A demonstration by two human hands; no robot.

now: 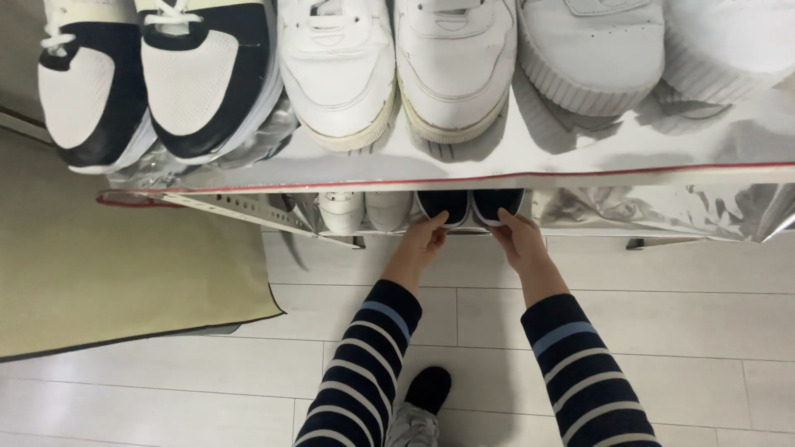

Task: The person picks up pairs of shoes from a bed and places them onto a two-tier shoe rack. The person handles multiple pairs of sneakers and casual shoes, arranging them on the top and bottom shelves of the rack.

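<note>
Below the foil-covered top shelf, the left hand grips the toe of the left dark shoe and the right hand the right dark shoe, hands apart. Seating the pair on the lower shelf seems underway; it wants an even push. White sneakers sit just left; the shelf's overhang hides the rest.

Six top sneakers — four below.
</note>
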